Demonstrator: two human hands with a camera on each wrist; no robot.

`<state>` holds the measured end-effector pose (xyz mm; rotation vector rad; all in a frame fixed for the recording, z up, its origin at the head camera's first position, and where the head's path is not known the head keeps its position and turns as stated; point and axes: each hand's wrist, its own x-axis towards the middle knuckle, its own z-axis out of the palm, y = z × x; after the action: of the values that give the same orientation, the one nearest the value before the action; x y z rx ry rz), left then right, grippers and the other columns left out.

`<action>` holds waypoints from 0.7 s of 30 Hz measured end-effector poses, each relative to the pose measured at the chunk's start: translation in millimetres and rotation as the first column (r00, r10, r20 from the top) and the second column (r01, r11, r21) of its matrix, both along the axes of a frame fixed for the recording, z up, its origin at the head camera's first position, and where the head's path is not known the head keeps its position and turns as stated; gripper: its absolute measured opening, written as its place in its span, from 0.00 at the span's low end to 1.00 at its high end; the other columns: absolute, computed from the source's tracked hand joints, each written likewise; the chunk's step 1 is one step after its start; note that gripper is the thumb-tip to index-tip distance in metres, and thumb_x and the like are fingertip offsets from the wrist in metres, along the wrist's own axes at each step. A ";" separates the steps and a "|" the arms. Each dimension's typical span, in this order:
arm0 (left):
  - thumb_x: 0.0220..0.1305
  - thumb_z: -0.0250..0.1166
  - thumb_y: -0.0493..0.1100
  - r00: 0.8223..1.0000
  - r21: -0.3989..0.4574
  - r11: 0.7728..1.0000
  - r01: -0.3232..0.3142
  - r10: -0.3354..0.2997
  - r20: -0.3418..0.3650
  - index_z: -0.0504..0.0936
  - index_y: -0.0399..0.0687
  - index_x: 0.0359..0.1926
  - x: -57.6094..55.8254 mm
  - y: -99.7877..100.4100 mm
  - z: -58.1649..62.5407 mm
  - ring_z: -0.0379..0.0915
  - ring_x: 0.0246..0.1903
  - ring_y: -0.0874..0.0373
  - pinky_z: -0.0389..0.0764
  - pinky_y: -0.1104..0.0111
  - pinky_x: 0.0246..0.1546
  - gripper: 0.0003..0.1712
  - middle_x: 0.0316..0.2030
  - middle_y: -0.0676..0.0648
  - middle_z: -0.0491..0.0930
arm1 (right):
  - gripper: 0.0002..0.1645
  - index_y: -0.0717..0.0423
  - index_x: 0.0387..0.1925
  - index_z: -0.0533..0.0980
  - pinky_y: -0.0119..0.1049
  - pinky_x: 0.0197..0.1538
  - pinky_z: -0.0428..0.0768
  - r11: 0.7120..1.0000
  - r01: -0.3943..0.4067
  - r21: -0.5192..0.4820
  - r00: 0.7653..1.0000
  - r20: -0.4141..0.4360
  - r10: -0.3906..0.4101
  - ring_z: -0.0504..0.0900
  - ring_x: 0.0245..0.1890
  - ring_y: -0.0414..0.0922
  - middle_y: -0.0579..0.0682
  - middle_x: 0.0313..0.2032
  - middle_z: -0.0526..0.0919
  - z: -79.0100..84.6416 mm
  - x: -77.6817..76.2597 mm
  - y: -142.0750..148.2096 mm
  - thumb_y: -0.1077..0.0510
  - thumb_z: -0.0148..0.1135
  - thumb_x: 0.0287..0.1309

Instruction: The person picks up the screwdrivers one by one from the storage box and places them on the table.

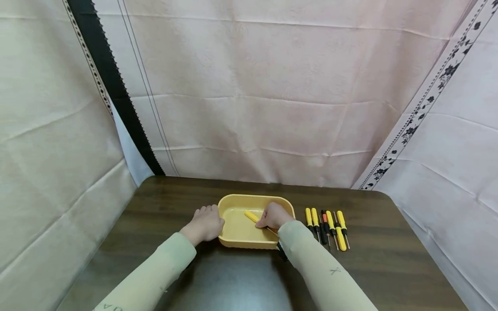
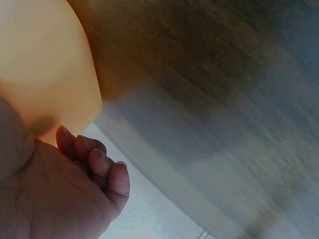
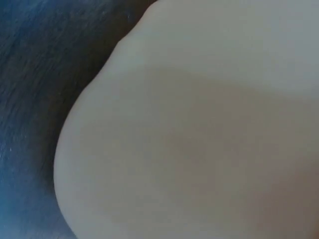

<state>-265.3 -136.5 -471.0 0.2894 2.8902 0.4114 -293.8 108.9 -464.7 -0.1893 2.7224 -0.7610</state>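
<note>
A shallow yellow plastic tray (image 1: 249, 244) stands on the table. At its left end, my left hand (image 1: 206, 222) grips the rim, fingers curled on the outer side; in the left wrist view the curled fingers (image 2: 99, 162) show beside the tray wall (image 2: 50, 64). Over the tray's right half, my right hand (image 1: 273, 216) pinches a screwdriver (image 1: 251, 216) with a yellow handle, which lies slantwise with its thin shaft pointing to the lower right. The right wrist view holds only a blurred pale surface and dark tabletop, with no fingers or screwdriver visible.
Right of the tray, several screwdrivers (image 1: 330, 222) lie side by side, mostly yellow-and-black, one red-and-black. The dark wooden table (image 1: 186, 190) ends at the back against a hanging pale cloth (image 1: 253, 108), with more cloth at both sides.
</note>
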 end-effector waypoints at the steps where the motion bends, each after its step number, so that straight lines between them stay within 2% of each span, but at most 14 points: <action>1: 0.70 0.47 0.50 1.000 -0.002 1.000 0.002 -0.002 0.001 0.68 0.36 0.50 0.4 0.6 -0.1 0.61 0.40 0.48 0.62 0.54 0.47 0.21 0.38 0.43 0.68 | 0.16 0.57 0.21 0.80 0.34 0.25 0.68 1.000 -0.007 -0.003 1.000 -0.003 0.007 0.71 0.21 0.43 0.47 0.18 0.77 -1.0 0.1 1.0 0.51 0.77 0.45; 10: 0.70 0.48 0.51 1.000 -0.004 1.000 -0.009 0.009 0.004 0.67 0.35 0.51 -2.6 0.2 -0.4 0.61 0.40 0.48 0.62 0.54 0.48 0.22 0.39 0.42 0.67 | 0.16 0.55 0.19 0.80 0.32 0.24 0.67 0.998 -0.057 -0.028 0.998 -0.025 0.056 0.70 0.19 0.41 0.45 0.17 0.78 -2.0 -1.4 7.1 0.50 0.78 0.44; 15: 0.70 0.48 0.50 1.000 -0.005 1.000 -0.007 0.007 0.018 0.67 0.35 0.51 -1.9 -0.2 -0.4 0.62 0.40 0.48 0.62 0.53 0.48 0.22 0.40 0.42 0.68 | 0.16 0.54 0.20 0.81 0.32 0.22 0.66 0.996 -0.086 -0.013 0.996 0.017 0.087 0.69 0.18 0.40 0.45 0.18 0.78 -1.2 -3.6 9.4 0.47 0.77 0.44; 21: 0.70 0.49 0.51 1.000 -0.005 1.000 -0.010 0.010 0.018 0.67 0.34 0.52 -0.5 1.2 1.1 0.62 0.41 0.48 0.62 0.53 0.49 0.23 0.40 0.41 0.68 | 0.17 0.53 0.21 0.83 0.31 0.20 0.60 0.995 -0.104 -0.008 0.993 0.050 0.104 0.64 0.15 0.38 0.42 0.13 0.72 -5.8 -8.6 14.2 0.45 0.72 0.50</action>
<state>-265.8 -135.2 -470.0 0.2689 2.8759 0.4067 -302.4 123.0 -470.5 -0.3064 2.6398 -0.7336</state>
